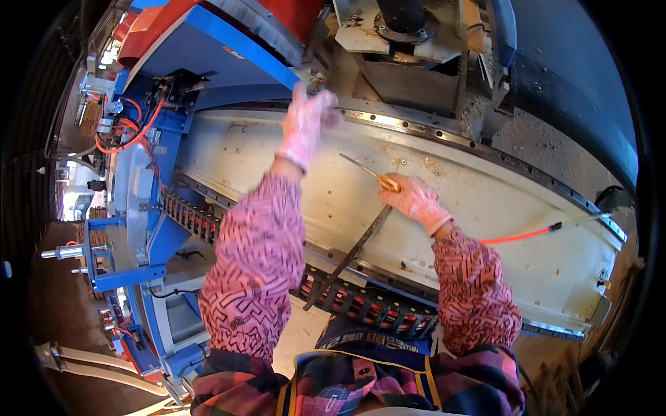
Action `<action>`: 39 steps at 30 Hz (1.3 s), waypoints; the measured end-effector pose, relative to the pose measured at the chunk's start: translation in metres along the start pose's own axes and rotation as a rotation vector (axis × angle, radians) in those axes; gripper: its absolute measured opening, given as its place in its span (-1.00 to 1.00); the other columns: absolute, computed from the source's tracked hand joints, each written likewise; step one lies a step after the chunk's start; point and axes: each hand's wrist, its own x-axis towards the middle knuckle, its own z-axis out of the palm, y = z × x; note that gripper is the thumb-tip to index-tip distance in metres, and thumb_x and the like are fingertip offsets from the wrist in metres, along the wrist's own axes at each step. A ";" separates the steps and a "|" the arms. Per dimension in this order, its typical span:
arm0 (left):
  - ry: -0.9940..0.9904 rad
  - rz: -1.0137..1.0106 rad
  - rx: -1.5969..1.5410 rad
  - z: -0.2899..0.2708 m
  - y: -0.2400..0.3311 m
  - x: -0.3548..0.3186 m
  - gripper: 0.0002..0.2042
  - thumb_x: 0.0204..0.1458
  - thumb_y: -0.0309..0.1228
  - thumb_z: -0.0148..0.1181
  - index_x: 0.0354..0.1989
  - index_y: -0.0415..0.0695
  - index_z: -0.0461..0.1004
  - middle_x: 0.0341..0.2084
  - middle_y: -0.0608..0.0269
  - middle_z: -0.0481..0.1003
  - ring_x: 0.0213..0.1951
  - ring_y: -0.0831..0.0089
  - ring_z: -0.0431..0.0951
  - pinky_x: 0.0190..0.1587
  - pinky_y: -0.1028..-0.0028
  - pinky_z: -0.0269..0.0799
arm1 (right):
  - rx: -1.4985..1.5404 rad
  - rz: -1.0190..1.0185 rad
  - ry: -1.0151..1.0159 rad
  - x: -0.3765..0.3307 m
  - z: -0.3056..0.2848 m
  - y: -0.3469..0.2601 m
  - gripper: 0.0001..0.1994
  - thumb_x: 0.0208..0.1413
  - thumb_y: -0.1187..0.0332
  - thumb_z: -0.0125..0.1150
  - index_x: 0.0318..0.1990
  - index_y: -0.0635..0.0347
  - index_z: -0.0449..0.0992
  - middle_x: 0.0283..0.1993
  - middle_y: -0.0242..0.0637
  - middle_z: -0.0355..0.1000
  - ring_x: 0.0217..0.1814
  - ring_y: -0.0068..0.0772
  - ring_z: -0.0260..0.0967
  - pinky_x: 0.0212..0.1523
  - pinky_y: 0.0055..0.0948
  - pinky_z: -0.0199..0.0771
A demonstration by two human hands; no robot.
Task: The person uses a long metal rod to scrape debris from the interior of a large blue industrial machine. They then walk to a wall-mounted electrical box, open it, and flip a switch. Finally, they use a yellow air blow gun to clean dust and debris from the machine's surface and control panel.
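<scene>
My right hand (415, 202), in a pale pink glove, is closed round the yellow-orange handle of a screwdriver (359, 165). Its thin metal shaft points up and to the left over the cream machine bed (263, 149). A long dark flat bar (354, 251) slants across the bed, its upper end beside my right hand; whether that hand touches it I cannot tell. My left hand (305, 126), gloved alike, is by the far guide rail (409, 127). Motion smears its fingers, so what they hold, if anything, cannot be made out.
A blue machine frame (142, 201) with orange air hoses (142, 132) stands at the left. Along the bed's near side runs a black cable chain (368, 305). An orange hose (520, 236) lies on the bed at right. Debris covers the dark surface (541, 142) beyond the rail.
</scene>
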 end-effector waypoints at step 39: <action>-0.024 0.070 -0.136 0.046 -0.016 0.029 -0.32 0.18 -0.23 0.16 0.41 -0.22 0.07 -0.15 -0.01 0.56 -0.35 0.29 0.61 -0.19 0.29 0.61 | 0.485 0.088 -0.139 -0.039 0.020 0.043 -0.48 0.03 0.23 0.41 0.14 0.22 0.48 -0.22 -0.39 0.51 -0.23 -0.50 0.43 -0.20 -0.50 0.48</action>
